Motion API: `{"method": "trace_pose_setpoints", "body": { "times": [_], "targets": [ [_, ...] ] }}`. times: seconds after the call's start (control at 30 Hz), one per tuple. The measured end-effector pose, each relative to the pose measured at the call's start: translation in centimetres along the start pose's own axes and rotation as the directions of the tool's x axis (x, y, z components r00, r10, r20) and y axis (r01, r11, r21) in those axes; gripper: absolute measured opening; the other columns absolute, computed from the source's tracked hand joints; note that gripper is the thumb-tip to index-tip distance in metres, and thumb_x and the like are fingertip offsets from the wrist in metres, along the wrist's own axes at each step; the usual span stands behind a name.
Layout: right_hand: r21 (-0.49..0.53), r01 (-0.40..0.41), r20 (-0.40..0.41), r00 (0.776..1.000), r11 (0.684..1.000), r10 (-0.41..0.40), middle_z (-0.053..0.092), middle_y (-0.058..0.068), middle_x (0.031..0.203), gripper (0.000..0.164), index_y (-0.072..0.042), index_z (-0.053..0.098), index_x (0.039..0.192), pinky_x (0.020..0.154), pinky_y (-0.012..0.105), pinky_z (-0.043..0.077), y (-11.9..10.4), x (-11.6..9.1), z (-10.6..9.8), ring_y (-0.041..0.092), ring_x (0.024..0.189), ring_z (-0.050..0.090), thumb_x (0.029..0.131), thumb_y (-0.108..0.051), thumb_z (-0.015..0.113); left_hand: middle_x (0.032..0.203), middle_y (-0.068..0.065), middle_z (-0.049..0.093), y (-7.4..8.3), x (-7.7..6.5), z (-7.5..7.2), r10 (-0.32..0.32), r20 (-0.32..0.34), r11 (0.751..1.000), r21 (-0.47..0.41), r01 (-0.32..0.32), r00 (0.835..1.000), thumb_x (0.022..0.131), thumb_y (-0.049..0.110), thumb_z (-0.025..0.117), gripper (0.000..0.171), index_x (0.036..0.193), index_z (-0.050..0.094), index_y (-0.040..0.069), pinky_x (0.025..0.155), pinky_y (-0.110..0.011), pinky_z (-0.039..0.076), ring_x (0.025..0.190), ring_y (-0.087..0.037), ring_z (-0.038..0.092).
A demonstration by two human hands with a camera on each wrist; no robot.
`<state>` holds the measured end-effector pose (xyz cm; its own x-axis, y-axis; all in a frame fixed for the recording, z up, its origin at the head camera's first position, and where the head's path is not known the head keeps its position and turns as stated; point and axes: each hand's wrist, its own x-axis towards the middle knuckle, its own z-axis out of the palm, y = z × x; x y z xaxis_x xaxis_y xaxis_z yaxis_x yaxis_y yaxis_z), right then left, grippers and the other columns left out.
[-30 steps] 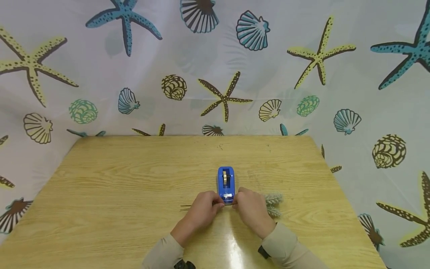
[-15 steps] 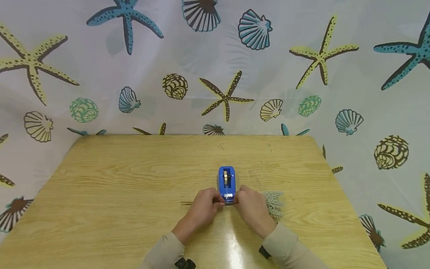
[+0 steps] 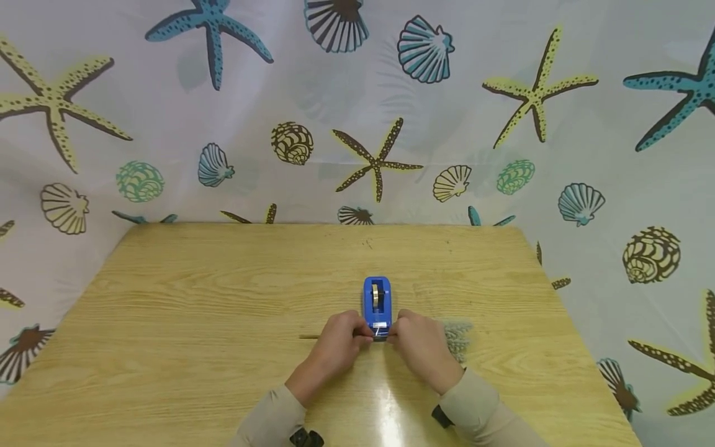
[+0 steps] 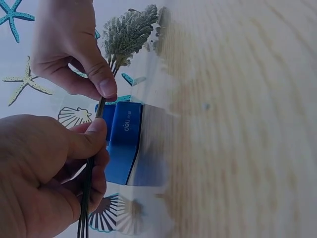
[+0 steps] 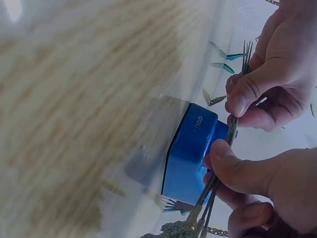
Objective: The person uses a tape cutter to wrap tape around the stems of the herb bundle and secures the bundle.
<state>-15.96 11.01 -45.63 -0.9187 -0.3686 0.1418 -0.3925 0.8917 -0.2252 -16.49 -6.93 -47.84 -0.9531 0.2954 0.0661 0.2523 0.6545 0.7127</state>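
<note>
A bunch of dried flowers (image 4: 130, 33) with thin brown stems is held sideways between both hands, its pale grey-green heads to the right in the head view. My left hand (image 3: 337, 344) pinches the stems (image 4: 86, 193) between thumb and fingers, their bare ends sticking out to the left. Nearer the heads, my right hand (image 3: 422, 347) grips the same stems. Between the two hands, right behind the stems, stands a blue tape dispenser (image 3: 377, 304) with a roll of clear tape (image 3: 375, 295). Whether tape touches the stems is too small to tell.
The wooden table (image 3: 195, 323) carries the dispenser near its middle. A white curtain (image 3: 251, 112) printed with starfish and shells hangs behind the table and along its sides.
Both hands stay nearly in place at the dispenser's front. The stem ends on the left have drawn together, and the flower heads have turned slightly.
</note>
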Motion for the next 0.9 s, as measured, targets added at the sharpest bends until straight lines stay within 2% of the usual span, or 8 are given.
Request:
{"method": "trace_pose_setpoints", "body": {
  "times": [0.2,0.53,0.67,0.9],
  "targets": [
    [0.001,-0.005,-0.008,1.000,1.000,0.005,0.052,-0.009,0.067,0.006,-0.019,0.082,0.080,0.047,0.023,0.037,0.08,0.14,0.14,0.006,0.055,0.045,0.081,-0.025,0.083,0.079,-0.002,0.064,-0.06,-0.03,0.02,0.009,-0.022,1.000,-0.001,-0.009,1.000,0.087,0.001,0.074,0.011,0.080,0.075,0.008,0.063,-0.021,0.047,0.071,-0.009,0.054],
    [0.014,-0.013,-0.047,0.999,1.000,0.014,0.054,-0.010,0.068,0.008,-0.019,0.081,0.076,0.050,0.024,0.042,0.07,0.22,-0.01,0.006,0.057,0.052,0.078,-0.025,0.084,0.080,0.000,0.066,-0.36,0.17,0.10,0.013,-0.053,0.999,-0.046,-0.015,0.999,0.083,0.000,0.077,0.009,0.080,0.076,0.009,0.066,-0.021,0.051,0.074,-0.008,0.058],
    [0.030,-0.025,-0.074,0.997,0.999,0.027,0.054,-0.010,0.066,0.009,-0.017,0.079,0.074,0.051,0.023,0.041,0.33,0.08,0.16,0.005,0.056,0.051,0.075,-0.023,0.086,0.083,-0.001,0.067,-0.35,0.29,0.27,0.015,-0.032,0.998,-0.065,-0.017,0.999,0.083,0.001,0.078,0.008,0.083,0.076,0.009,0.067,-0.021,0.052,0.075,-0.008,0.059],
    [0.039,-0.014,-0.095,0.995,0.999,0.018,0.056,-0.010,0.067,0.011,-0.016,0.078,0.073,0.053,0.023,0.046,0.39,0.18,0.45,0.006,0.058,0.056,0.076,-0.022,0.086,0.083,-0.001,0.065,-0.02,0.12,-0.44,0.011,0.015,1.000,-0.019,-0.010,1.000,0.088,0.007,0.074,0.003,0.088,0.076,0.005,0.067,-0.022,0.051,0.075,-0.008,0.056]
  ]
}}
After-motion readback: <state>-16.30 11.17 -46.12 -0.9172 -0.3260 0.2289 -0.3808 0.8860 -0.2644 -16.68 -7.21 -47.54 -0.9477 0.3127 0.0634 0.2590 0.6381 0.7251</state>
